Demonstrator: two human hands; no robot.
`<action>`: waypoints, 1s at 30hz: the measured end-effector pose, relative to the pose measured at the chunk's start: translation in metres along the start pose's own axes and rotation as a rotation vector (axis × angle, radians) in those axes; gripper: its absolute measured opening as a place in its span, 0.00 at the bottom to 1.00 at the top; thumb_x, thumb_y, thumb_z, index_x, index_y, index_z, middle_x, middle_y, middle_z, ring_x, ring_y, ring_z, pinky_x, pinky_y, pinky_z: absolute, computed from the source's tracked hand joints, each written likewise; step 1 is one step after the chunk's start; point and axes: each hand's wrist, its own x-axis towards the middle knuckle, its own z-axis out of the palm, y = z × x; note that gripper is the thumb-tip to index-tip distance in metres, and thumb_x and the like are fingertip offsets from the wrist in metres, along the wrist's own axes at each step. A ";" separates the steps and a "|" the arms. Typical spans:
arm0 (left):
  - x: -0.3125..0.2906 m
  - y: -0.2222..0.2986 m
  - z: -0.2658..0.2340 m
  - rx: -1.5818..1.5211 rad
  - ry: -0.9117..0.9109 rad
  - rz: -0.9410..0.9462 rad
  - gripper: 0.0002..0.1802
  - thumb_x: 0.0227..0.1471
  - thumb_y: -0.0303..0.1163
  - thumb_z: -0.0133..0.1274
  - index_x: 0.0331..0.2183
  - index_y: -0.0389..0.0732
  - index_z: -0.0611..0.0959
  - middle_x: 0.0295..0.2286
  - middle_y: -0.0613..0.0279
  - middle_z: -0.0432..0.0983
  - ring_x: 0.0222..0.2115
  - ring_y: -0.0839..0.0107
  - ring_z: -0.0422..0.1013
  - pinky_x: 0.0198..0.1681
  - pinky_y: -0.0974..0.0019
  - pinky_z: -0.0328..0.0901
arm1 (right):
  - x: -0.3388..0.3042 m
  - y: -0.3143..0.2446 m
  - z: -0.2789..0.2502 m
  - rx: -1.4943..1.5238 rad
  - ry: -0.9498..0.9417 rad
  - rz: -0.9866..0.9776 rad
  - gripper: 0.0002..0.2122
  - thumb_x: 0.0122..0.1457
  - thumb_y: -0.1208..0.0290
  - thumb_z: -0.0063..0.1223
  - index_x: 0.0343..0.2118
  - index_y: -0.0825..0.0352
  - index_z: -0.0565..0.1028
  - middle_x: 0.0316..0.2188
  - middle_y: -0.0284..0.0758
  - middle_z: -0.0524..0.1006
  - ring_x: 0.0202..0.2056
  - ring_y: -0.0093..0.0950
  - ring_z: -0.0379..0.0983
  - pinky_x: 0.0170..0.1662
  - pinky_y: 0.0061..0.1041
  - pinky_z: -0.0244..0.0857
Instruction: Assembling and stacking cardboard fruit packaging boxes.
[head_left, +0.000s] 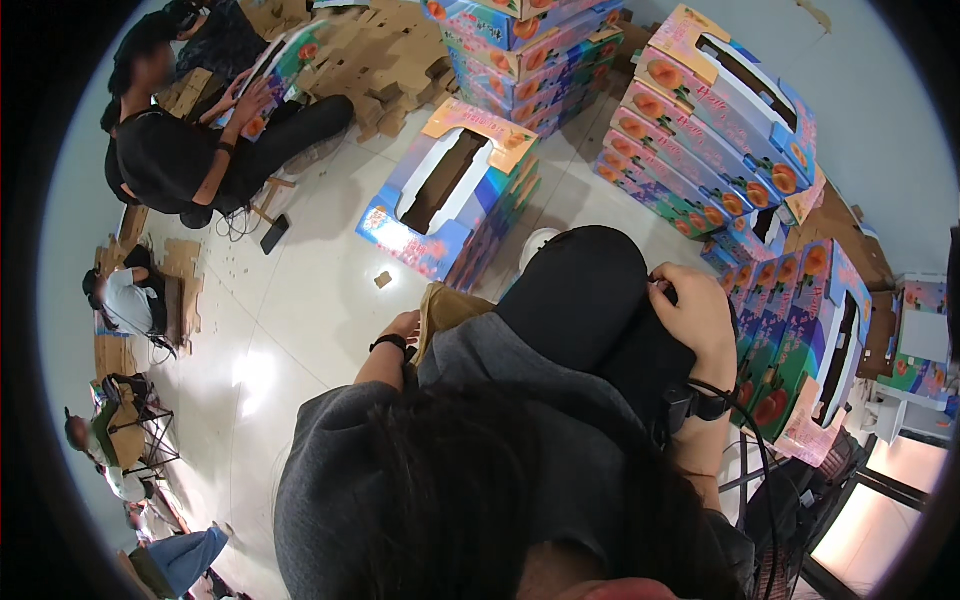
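— Start close: what are the hands doing?
— The right hand (695,312) lies against the black trousers (580,275), fingers curled together; I can't tell what they pinch, if anything. The left hand (405,326) is beside a tan-brown piece (445,308); its fingertips are partly hidden, so its grip is unclear.
— Any snag there?
— The black cable (766,460) at the right wrist could catch on the near right row of boxes (790,340) if that arm swings out.
— And ahead?
— The nearest box stack (480,185) stands on the floor just past the knees; a stretching foot could knock it askew.
— Farther off?
— The tall right stack (690,150) might slide if bumped. Far left, the phone (274,234) near the seated co-worker (165,155) could get stepped on.
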 end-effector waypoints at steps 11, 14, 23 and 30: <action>0.006 0.004 0.010 0.153 -0.057 0.029 0.22 0.47 0.54 0.47 0.35 0.47 0.79 0.32 0.68 0.73 0.32 0.71 0.67 0.37 0.64 0.62 | 0.000 0.002 0.001 -0.009 0.003 0.014 0.06 0.47 0.70 0.53 0.26 0.67 0.75 0.22 0.39 0.76 0.28 0.38 0.73 0.34 0.35 0.65; 0.040 -0.013 0.005 0.131 -0.106 0.064 0.22 0.47 0.54 0.47 0.35 0.47 0.79 0.31 0.67 0.73 0.32 0.71 0.67 0.36 0.64 0.62 | 0.000 0.004 0.000 -0.012 -0.004 0.024 0.06 0.47 0.70 0.53 0.26 0.66 0.75 0.22 0.39 0.76 0.29 0.38 0.73 0.34 0.35 0.65; 0.053 -0.022 0.002 0.142 -0.079 0.062 0.23 0.48 0.52 0.47 0.37 0.45 0.78 0.33 0.65 0.74 0.33 0.70 0.69 0.35 0.64 0.64 | -0.002 0.004 0.001 0.020 -0.003 0.032 0.07 0.47 0.69 0.53 0.27 0.67 0.75 0.23 0.39 0.76 0.29 0.38 0.73 0.34 0.34 0.65; 0.028 -0.008 0.008 0.190 -0.054 0.035 0.23 0.48 0.52 0.47 0.38 0.45 0.78 0.33 0.65 0.74 0.34 0.70 0.69 0.35 0.64 0.64 | -0.002 0.005 0.000 0.024 -0.010 0.028 0.07 0.47 0.70 0.53 0.27 0.67 0.75 0.23 0.39 0.76 0.29 0.38 0.73 0.34 0.34 0.65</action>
